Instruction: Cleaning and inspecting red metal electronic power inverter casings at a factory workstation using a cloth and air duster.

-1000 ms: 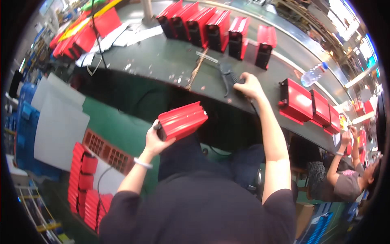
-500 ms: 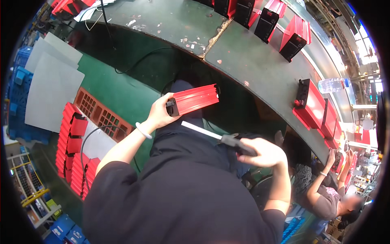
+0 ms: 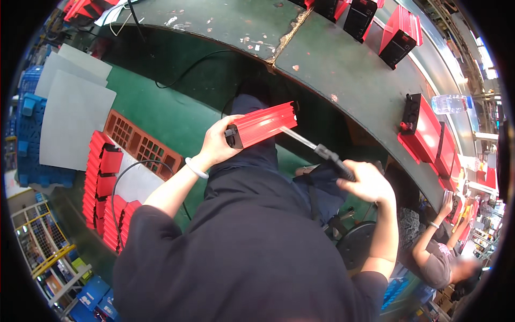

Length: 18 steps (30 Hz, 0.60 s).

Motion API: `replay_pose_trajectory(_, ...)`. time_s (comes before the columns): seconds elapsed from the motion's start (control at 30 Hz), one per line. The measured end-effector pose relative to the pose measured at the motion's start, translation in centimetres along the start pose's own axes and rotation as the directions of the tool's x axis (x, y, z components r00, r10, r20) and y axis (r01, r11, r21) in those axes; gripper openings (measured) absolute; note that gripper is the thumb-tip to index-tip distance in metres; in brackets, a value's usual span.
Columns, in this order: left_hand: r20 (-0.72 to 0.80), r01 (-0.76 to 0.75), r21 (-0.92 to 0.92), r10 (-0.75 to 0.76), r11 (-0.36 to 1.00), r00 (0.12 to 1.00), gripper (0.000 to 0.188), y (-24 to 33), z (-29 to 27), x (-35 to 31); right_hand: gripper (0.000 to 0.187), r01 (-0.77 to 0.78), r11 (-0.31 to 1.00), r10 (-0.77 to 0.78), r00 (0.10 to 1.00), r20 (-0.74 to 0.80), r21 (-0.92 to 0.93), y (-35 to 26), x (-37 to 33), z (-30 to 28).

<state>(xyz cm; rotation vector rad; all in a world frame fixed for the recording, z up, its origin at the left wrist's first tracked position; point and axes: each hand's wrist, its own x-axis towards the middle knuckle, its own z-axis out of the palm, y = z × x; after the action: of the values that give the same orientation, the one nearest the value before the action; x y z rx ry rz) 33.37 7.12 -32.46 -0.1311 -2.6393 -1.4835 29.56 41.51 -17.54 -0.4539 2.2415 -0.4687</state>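
My left hand (image 3: 218, 144), with a white band at the wrist, grips the black end of a red ribbed metal case (image 3: 263, 124) held over my lap. The case tilts slightly, its far end up and to the right. In my right hand (image 3: 369, 181) is the black handle of a tool with a straight silver shaft (image 3: 299, 138); its exact kind is unclear. The shaft's tip meets or overlaps the lower long edge of the case near its right end. Whether it presses on the case, I cannot tell.
A worn green workbench (image 3: 332, 64) curves ahead, bearing red-and-black cases (image 3: 399, 37) and a clear bottle (image 3: 449, 104). At left are stacked red cases (image 3: 102, 177), a brown plastic grid (image 3: 140, 144) and grey sheets (image 3: 78, 121). Another person (image 3: 437, 263) works at the right.
The tool's shaft has swung up from below the case to its lower edge. My right hand has shifted right and slightly up. My left hand still holds the case.
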Motion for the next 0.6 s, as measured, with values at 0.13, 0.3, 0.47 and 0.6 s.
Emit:
replay_pose_trajectory(0.13, -0.01, 0.008, -0.025, -0.009, 1.0, 1.0, 0.055, -0.1, 0.1, 0.0, 0.033, 0.148, 0.987, -0.145, 0.988, 0.055, -0.059, -1.4, 0.4, 0.2)
replay_pose_trajectory(0.3, -0.012, -0.034, -0.022, 0.034, 0.999, 0.999, 0.056, 0.0, 0.0, 0.1, 0.032, 0.033, 0.995, -0.034, 0.999, -0.008, -0.093, -1.9, 1.3, -0.5)
replay_pose_trajectory(0.47, -0.006, -0.017, -0.022, 0.017, 1.0, 1.0, 0.053, 0.3, 0.2, 0.4, 0.032, 0.172, 0.982, -0.173, 0.985, -0.01, -0.082, -3.0, 1.7, -0.5)
replay_pose_trajectory(0.6, -0.007, -0.015, 0.005, 0.015, 1.0, 1.0, 0.056, -0.2, 0.4, 0.2, 0.032, 0.22, 0.97, -0.209, 0.972, 0.109, -0.106, -2.6, 1.9, -0.2)
